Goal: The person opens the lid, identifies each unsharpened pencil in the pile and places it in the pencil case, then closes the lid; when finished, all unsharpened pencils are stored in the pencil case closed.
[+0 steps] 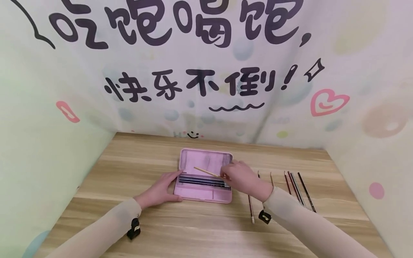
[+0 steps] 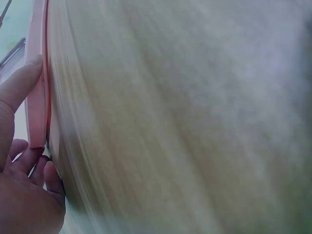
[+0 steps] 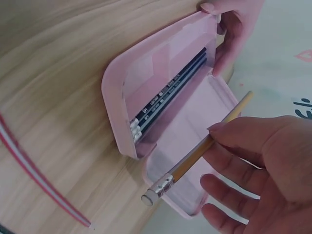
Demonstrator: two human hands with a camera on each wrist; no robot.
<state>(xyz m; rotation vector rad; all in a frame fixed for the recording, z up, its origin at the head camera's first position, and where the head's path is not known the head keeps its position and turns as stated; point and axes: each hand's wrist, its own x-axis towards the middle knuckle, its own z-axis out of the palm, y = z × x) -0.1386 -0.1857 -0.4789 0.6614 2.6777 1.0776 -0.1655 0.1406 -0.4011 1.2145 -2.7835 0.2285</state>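
Note:
A pink pencil case (image 1: pixel 222 196) lies with its lid folded back on the table. Several dark pencils (image 3: pixel 170 90) with white erasers rest side by side inside it. At the case's left end, my left hand (image 1: pixel 161 190) holds it, thumb at the front edge and fingers at the side and back. In the left wrist view, that thumb (image 2: pixel 24 80) presses the case wall (image 2: pixel 36 107). Over the case, my right hand (image 1: pixel 242 177) pinches a yellow pencil (image 3: pixel 190 158) between thumb and forefinger. The pencil's eraser end points away from the left hand; its other fingers are loosely bent.
Right of the case, a dark red pencil (image 1: pixel 251 209) lies partly under my right forearm. Further right are several more pencils, among them a black pencil (image 1: pixel 306 191) and a reddish one (image 1: pixel 287 182). A printed curtain (image 1: pixel 200 122) stands behind the wooden table (image 1: pixel 200 229).

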